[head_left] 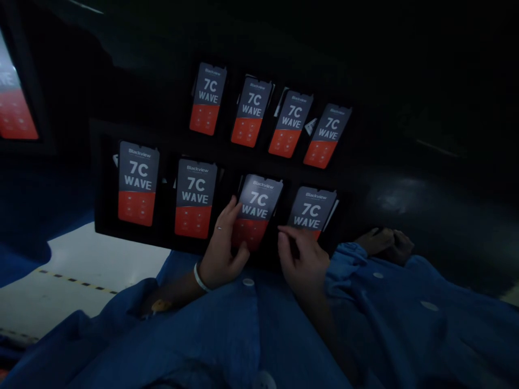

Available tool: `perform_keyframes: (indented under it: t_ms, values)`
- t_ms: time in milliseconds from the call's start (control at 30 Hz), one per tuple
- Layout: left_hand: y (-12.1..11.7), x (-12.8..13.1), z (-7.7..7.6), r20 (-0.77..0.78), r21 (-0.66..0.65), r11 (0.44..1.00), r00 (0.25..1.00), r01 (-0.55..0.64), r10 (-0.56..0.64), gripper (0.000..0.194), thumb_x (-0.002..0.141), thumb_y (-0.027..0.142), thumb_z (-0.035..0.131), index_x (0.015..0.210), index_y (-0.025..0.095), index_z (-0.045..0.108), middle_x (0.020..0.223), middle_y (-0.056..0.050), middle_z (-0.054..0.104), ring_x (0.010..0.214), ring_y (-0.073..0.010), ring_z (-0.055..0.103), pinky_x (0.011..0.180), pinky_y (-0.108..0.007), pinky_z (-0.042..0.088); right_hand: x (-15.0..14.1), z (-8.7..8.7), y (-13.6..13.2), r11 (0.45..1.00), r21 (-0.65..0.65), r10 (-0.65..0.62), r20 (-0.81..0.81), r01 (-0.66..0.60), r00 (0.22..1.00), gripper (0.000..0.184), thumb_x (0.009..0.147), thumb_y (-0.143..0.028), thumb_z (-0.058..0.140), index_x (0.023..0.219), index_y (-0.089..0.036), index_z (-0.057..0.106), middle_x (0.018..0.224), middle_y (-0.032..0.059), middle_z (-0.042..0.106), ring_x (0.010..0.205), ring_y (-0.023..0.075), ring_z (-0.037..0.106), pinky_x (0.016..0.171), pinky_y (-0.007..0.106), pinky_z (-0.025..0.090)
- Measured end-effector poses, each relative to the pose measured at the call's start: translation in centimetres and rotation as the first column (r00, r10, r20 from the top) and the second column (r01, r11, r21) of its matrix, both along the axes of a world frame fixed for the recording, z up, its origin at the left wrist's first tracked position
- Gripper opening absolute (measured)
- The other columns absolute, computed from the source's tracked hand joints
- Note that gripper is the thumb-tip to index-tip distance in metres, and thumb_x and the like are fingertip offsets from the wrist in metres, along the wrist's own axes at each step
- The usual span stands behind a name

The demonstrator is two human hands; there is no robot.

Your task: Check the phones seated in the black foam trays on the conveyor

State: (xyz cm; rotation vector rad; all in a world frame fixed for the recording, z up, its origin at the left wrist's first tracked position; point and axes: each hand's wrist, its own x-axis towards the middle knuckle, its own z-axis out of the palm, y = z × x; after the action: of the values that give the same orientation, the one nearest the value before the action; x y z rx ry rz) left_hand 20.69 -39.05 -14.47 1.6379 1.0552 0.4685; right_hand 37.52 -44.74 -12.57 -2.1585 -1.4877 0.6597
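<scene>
The Blackview phone [256, 210] sat tilted in the lower row of a black rack [106, 183], gripped at its lower left by the left hand [221, 251], with fingers across its red lower panel. Its screen carried a grey and red printed cover reading "7C WAVE" — the red part was partly hidden. A second Blackview phone [312, 208] stood just beside it, matching and slightly tilted — its lower corner nearly touched by the right hand [303, 265].
</scene>
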Motion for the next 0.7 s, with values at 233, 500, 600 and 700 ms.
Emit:
perform_keyframes:
  t_ms: [233, 500, 600, 700]
  values:
    - [0.0, 0.0, 0.0, 0.007, 0.004, 1.000, 1.000, 0.001, -0.001, 0.075, 0.079, 0.011, 0.047, 0.146, 0.022, 0.014, 0.154, -0.012, 0.016, 0.141, -0.0304, 0.017, 0.112, -0.055, 0.023, -0.6, -1.1, -1.0, 0.990, 0.136, 0.040, 0.058, -0.048, 0.998, 0.021, 0.084, -0.017, 0.057, 0.100, -0.020, 0.070, 0.076, 0.0033, 0.056, 0.068, 0.0128, 0.054, 0.059, 0.026, 0.046]
    - [0.0, -0.1, -0.1, -0.004, 0.002, 1.000, 1.000, 0.004, -0.004, 0.076, 0.079, 0.011, 0.047, 0.146, 0.022, 0.013, 0.154, -0.012, 0.015, 0.141, -0.0307, 0.018, 0.112, -0.055, 0.024, -0.8, -1.2, -0.8, 0.981, 0.176, 0.045, 0.193, -0.080, 0.980, 0.018, 0.082, -0.020, 0.059, 0.093, -0.021, 0.073, 0.086, 0.0055, 0.057, 0.079, 0.0179, 0.051, 0.072, 0.034, 0.039]
    - [-0.1, -0.1, -0.2, 0.001, 0.000, 1.000, 1.000, 0.000, 0.000, 0.078, 0.078, 0.010, 0.048, 0.146, 0.022, 0.014, 0.154, -0.012, 0.015, 0.140, -0.0309, 0.018, 0.111, -0.055, 0.025, -1.1, -1.4, -0.9, 0.976, 0.190, 0.067, 0.201, -0.106, 0.977, 0.017, 0.083, -0.021, 0.060, 0.093, -0.022, 0.073, 0.090, 0.0060, 0.056, 0.084, 0.0192, 0.052, 0.075, 0.036, 0.040]
    - [-0.3, -0.1, -0.3, 0.001, -0.010, 1.000, 1.000, -0.002, 0.002, 0.077, 0.078, 0.010, 0.048, 0.146, 0.022, 0.014, 0.154, -0.012, 0.015, 0.141, -0.0305, 0.017, 0.112, -0.055, 0.024, -1.3, -1.7, -1.0, 0.975, 0.197, 0.070, 0.188, -0.107, 0.980, 0.016, 0.083, -0.021, 0.061, 0.094, -0.022, 0.072, 0.090, 0.0062, 0.056, 0.086, 0.0200, 0.053, 0.075, 0.037, 0.041]
